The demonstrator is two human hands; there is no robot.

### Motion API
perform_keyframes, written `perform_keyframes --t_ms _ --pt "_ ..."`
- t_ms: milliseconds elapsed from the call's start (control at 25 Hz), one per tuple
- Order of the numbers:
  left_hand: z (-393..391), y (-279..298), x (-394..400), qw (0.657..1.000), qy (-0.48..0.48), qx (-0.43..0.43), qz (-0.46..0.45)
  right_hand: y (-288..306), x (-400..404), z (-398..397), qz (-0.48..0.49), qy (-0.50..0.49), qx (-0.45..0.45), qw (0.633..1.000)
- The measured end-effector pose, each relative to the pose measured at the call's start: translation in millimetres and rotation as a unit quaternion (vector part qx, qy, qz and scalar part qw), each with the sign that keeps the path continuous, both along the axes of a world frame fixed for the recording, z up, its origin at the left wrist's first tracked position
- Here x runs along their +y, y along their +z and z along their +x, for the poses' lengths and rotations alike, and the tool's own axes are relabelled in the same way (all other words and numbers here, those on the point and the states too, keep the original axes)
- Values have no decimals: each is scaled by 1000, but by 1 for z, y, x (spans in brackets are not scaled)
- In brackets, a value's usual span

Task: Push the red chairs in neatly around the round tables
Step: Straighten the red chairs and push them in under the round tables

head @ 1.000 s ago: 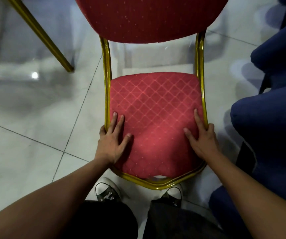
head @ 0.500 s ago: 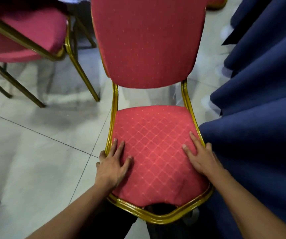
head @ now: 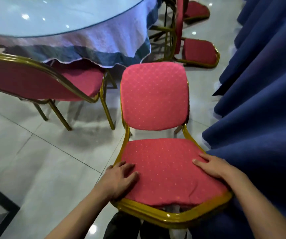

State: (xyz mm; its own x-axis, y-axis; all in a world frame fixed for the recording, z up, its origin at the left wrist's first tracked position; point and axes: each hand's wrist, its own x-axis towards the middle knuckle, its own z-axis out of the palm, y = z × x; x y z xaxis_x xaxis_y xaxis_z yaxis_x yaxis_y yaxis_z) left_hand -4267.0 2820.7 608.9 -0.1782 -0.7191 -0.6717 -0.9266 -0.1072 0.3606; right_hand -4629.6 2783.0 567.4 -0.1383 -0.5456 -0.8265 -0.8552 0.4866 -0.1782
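Both grips flat on the seat of the red chair (head: 156, 100): left hand (head: 119, 180) lies palm down on the seat's left front part, fingers spread and straight, thumb side toward the seat centre, outer fingers at the gold frame rail; right hand (head: 214, 167) lies palm down on the right front part, fingers straight and lying close together, pointing inward across the cushion. Neither hand curls round anything, just pressing on the fabric. Chair sits directly in front of the person, backrest upright and facing the camera, seat front edge nearest, gold frame (head: 166, 218) running round it. Its right side touches the blue drape (head: 259, 118), which hangs in folds along the whole right edge of view. Round desk (head: 52, 16) is up and to the left, with a glossy top and a pale cloth (head: 107, 40) hanging over a darker blue layer; held chair stands apart from it, back corner near the cloth hem but not under it. Second red chair (head: 35, 80) at left, seat tucked partly under the cloth hem, backrest toward the camera side. Two more red chairs behind: one (head: 199, 52) just beyond the held chair's backrest, another (head: 196, 12) farther back near the top edge. Floor (head: 44, 161) is pale glossy tile with dark grout lines. Dark trousers visible below the seat front.
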Motion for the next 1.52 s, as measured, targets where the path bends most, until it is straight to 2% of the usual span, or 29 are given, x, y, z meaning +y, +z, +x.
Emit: perform_keyframes --t_ms 120,200,280,360,440,520,600,680,960,1080,1160,1200,1240,1320,1400,1520 --pt "-6 42 -1 999 -22 28 -2 40 -26 -8 -40 -64 -57 996" --pt "-14 59 6 996 -22 20 -87 65 -36 -11 -90 -132 -103 982" --pt "-26 69 4 981 5 17 -195 82 -35 -7 -189 -146 -91 967" --pt "-39 76 -9 963 72 17 -258 97 -28 7 -349 -153 -71 922" --pt "-45 78 -26 950 124 12 -285 106 -18 30 -480 -103 -86 867" --pt "-45 80 -45 946 137 7 -294 108 -13 48 -551 -36 -47 832" --pt "-43 84 -67 949 132 0 -287 105 -18 55 -591 -34 -7 806" --pt "-42 87 -86 952 129 -8 -276 104 -29 55 -598 -48 -8 800" --pt "-41 100 -172 945 156 -9 -286 124 -117 50 -593 -2 -37 805" --pt "-39 107 -203 948 152 -19 -280 138 -150 44 -517 22 -38 855" --pt "-38 117 -223 953 149 -10 -263 150 -173 38 -419 86 -18 904" --pt "-37 120 -232 957 142 -8 -253 154 -183 36 -380 132 3 916" --pt "-36 124 -241 961 135 -3 -241 157 -192 35 -355 159 21 921" --pt "-33 128 -249 964 111 -3 -240 165 -206 38 -356 134 27 924" --pt "-27 129 -252 960 73 7 -272 174 -217 45 -365 91 11 927" --pt "-16 131 -252 968 30 32 -247 177 -223 47 -361 104 -13 927"
